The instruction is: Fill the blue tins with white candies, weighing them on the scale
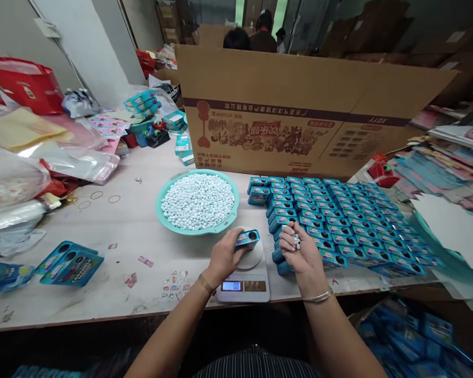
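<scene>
My left hand (224,257) grips a small blue box (247,239) with a round hole in its end, holding it on the round pan of a white digital scale (245,278). My right hand (300,252) is cupped, palm up, just right of the scale, closed loosely round a few white pellets (297,240). A teal basin (197,202) heaped with the same white pellets stands behind the scale. Rows of several matching blue boxes (339,223) lie packed together on the table to the right of my hands.
A large printed cardboard sheet (299,113) stands upright behind the basin and boxes. Plastic bags and a red bag (23,84) pile up at left; flat blue cartons (71,265) lie at the near left. Paper stacks (449,168) fill the right. People's heads show behind the cardboard.
</scene>
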Demonstrator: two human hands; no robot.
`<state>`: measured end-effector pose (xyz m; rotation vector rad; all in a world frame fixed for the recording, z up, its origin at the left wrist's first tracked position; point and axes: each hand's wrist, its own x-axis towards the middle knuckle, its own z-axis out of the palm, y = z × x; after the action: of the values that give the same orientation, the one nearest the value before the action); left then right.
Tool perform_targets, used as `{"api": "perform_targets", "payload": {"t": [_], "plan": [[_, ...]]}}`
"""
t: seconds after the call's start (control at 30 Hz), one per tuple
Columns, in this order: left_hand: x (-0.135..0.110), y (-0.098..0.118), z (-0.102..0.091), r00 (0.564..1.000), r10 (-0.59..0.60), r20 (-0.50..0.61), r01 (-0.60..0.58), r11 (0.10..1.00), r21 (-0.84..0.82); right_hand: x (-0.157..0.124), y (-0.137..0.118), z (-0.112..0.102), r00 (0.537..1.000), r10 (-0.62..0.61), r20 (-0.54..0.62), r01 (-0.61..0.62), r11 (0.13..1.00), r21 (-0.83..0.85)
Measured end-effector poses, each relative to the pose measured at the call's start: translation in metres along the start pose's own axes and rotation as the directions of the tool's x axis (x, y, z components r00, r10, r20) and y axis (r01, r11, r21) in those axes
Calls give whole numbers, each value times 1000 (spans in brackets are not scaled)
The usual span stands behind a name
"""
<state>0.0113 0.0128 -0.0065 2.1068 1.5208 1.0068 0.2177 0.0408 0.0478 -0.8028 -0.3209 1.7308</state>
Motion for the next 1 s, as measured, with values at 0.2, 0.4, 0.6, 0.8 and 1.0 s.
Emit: {"api": "perform_targets", "payload": {"t": [0.2, 0.4, 0.6, 0.8, 1.0], "plan": [[-33, 14, -45, 887, -25, -460, 13, 999, -29, -1, 4, 4, 992, 4, -125, 14, 990, 141], [-67, 9, -67, 657, -470, -590, 247, 873, -420, 6, 6, 5, 990, -15, -138, 38, 985, 166], [-63, 8, -48, 716, -478, -508, 242, 854, -461, 14, 7, 8, 988, -90, -125, 95, 995, 30], [-28, 12, -34, 923, -186, -336, 61, 935, -350, 19, 9, 24, 984, -100, -151, 114, 989, 91], [-5, 14, -21, 975, -105, -198, 45, 958, -282, 26, 10, 32, 983, -87, -161, 98, 993, 66]]}}
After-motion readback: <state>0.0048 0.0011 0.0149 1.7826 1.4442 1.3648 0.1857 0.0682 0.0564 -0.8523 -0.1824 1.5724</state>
